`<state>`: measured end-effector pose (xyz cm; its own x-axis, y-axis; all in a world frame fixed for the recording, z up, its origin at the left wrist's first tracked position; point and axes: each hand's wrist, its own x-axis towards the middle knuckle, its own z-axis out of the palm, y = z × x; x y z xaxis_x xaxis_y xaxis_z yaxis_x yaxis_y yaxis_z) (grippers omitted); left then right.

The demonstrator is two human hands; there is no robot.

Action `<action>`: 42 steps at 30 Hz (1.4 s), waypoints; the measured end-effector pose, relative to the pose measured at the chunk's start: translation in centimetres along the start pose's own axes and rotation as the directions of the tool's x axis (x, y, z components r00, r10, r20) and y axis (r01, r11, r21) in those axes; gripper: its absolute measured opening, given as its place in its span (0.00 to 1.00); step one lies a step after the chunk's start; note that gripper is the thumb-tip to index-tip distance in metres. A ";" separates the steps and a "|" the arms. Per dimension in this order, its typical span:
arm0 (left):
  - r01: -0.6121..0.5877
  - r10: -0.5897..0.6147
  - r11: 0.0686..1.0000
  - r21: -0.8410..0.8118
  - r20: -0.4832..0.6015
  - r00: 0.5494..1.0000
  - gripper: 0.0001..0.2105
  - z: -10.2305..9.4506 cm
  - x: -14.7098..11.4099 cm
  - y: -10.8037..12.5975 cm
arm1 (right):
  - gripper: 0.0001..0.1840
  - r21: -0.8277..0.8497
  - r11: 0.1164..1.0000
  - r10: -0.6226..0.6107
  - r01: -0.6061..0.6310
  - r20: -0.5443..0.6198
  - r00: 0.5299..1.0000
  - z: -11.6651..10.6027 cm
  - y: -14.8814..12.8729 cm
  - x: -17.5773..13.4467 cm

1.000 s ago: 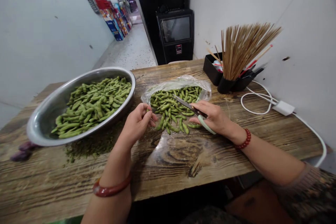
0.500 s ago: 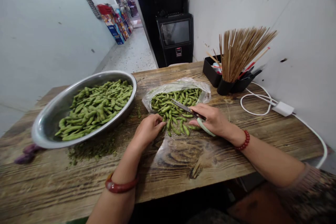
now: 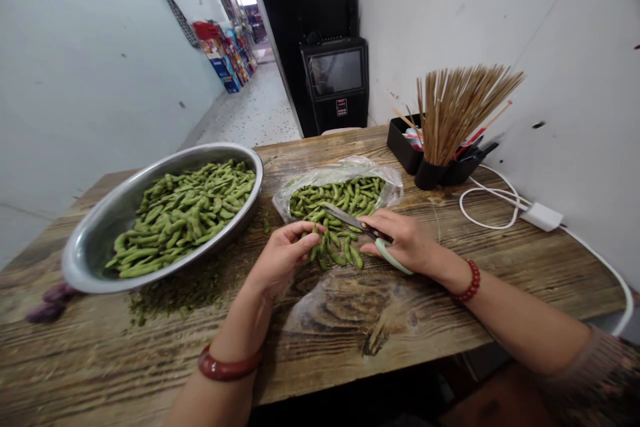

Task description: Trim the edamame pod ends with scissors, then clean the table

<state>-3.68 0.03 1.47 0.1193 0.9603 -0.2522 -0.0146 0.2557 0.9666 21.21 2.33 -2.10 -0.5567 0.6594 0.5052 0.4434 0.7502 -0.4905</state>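
Left hand (image 3: 283,257): Although partly hidden, its fingers appeared closed on a green pod (image 3: 304,235), near the scissor tips.
Right hand (image 3: 407,239): Its fingers gripped the scissors (image 3: 345,216), blades angled over the pods toward the left fingers.
Loose pods (image 3: 346,252): Lay at the mouth of the plastic bag (image 3: 286,191), between it and the near edge of the table (image 3: 340,367).
Basin (image 3: 80,265): Stood toward the table's left edge, heaped with pods.
Trimmings (image 3: 175,300): Lay beside the basin, on its near-edge side.
Cut hazard: A fingertip could have been nicked, in my judgement, had the blades closed while the left fingers strayed between them.
Spill hazard: A careless wrist could have swept loose pods toward the near edge, or trimmings among clean ones.
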 end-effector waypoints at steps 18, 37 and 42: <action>-0.153 0.150 0.981 0.123 0.038 0.988 0.09 0.9 -0.1 -0.5 | 0.32 0.050 0.999 -0.022 0.014 0.164 0.986 -0.1 -1.1 0.3; -0.172 0.172 0.985 -0.005 0.080 0.982 0.05 1.4 -0.1 -0.9 | 0.30 0.155 0.988 -0.020 0.001 0.122 0.992 0.7 -1.7 0.3; -0.284 0.279 0.955 0.083 0.069 0.958 0.04 1.5 0.0 -0.9 | 0.33 0.202 0.979 -0.012 -0.015 0.130 0.991 0.8 -1.6 0.2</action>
<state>-2.19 -0.38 0.62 0.1787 0.9834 0.0309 0.0347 -0.0377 0.9987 19.77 1.22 -1.77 -0.6482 0.6386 0.4146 0.3009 0.7151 -0.6310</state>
